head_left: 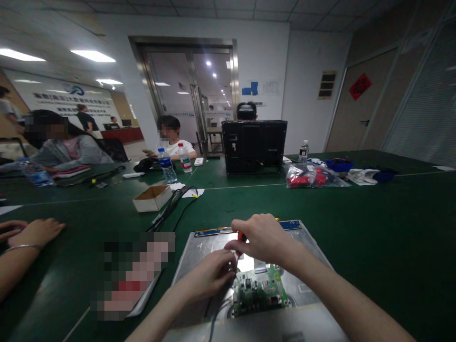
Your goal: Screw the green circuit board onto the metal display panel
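My right hand [258,237] is wrapped round the red handle of a screwdriver [241,236], whose thin shaft points down. Close below, the fingertips of my left hand [215,270] are pinched together beside the shaft's lower end; what they grip is hidden. Under both hands lies a flat silver metal panel [309,254], with a green circuit board [258,289] on its middle. The screwdriver's tip is by the board's upper left corner, partly hidden by my left fingers. A dark cable [213,316] runs from near my left hand toward the front edge.
A small open cardboard box [151,199] and black cables [171,209] lie beyond the panel, left of centre. A black monitor-like casing [254,147] stands at the back. Bagged red items [306,176] lie at the back right. Another person's hand [39,232] rests at the left.
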The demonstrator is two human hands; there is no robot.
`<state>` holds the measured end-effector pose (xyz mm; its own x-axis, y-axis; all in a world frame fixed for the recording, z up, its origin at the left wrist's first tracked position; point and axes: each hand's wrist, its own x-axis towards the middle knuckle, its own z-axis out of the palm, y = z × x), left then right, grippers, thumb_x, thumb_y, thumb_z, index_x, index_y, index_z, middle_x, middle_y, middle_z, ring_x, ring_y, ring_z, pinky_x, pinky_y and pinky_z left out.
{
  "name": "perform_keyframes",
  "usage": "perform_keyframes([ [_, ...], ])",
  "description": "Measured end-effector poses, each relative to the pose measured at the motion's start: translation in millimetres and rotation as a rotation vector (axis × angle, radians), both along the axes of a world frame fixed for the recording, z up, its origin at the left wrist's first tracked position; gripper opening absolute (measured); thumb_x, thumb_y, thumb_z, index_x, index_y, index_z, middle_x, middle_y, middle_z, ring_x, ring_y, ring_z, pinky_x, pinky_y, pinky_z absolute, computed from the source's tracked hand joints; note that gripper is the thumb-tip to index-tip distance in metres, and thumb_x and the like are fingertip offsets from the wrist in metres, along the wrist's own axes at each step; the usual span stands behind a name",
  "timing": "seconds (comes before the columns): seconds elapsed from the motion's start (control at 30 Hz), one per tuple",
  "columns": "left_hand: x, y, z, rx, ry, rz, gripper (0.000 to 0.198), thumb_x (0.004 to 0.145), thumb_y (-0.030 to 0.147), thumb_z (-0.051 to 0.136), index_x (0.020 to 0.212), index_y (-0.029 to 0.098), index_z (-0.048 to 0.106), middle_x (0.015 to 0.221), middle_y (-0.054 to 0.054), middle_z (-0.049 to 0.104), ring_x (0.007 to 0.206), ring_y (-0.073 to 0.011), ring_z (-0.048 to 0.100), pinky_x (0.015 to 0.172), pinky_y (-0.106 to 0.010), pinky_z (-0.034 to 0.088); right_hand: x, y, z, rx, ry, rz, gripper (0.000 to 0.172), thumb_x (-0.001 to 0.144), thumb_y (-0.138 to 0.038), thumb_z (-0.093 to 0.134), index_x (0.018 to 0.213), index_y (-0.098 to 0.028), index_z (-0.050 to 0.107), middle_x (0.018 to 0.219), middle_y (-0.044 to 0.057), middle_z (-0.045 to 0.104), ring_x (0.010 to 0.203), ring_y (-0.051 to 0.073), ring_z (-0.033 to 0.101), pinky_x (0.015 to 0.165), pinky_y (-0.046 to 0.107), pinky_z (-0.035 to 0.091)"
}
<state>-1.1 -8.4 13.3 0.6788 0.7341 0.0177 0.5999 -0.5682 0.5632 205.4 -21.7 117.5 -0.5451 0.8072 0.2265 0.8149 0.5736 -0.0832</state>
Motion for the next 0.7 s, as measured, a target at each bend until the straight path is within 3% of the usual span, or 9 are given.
perform_keyframes([
  [0.23, -0.7, 0.9, -2.2, 0.01, -0.024, -0.035, 0.014, 0.085, 0.014, 0.054, 0.096, 0.019, 0.063, 0.097, -0.005, 0.067, 0.085, -0.0216, 0.059, 0.078, -0.031, 0.044, -2.3, -2.8, 4.1, -0.04, -0.002, 0.022, 0.015, 0.097, -0.034, 0.062, 0.106, -0.022, 0.063, 0.088, 0.003, 0.079, 0.075, 0.022, 0.073, 0.055, 0.029, 0.025],
  [0.4, -0.9, 1.8, -3.6, 0.019, -0.041, -0.046, 0.019, 0.085, 0.013, 0.053, 0.1, 0.019, 0.063, 0.098, -0.005, 0.068, 0.084, -0.0215, 0.06, 0.078, -0.031, 0.046, -1.9, -4.3, 4.2, -0.044, 0.042, 0.063, 0.022, 0.087, -0.026, 0.064, 0.107, -0.02, 0.059, 0.088, 0.003, 0.078, 0.071, 0.02, 0.069, 0.054, 0.029, 0.024],
  [0.57, -0.7, 1.0, -2.4, 0.02, -0.02, -0.032, 0.014, 0.086, 0.016, 0.052, 0.095, 0.019, 0.063, 0.098, -0.006, 0.067, 0.086, -0.0226, 0.06, 0.079, -0.032, 0.046, -0.1, -3.3, 3.3, -0.027, 0.026, 0.044, 0.016, 0.093, -0.033, 0.066, 0.102, -0.021, 0.061, 0.087, 0.003, 0.078, 0.072, 0.021, 0.07, 0.055, 0.028, 0.026],
  [0.7, -0.2, 1.3, -1.3, 0.007, 0.009, -0.024, 0.01, 0.087, 0.019, 0.052, 0.089, 0.019, 0.062, 0.091, -0.005, 0.066, 0.083, -0.0223, 0.058, 0.072, -0.03, 0.043, 0.3, -2.3, 3.8, -0.049, 0.006, 0.054, 0.027, 0.097, -0.05, 0.065, 0.099, -0.023, 0.064, 0.086, 0.004, 0.078, 0.077, 0.023, 0.072, 0.058, 0.028, 0.029],
])
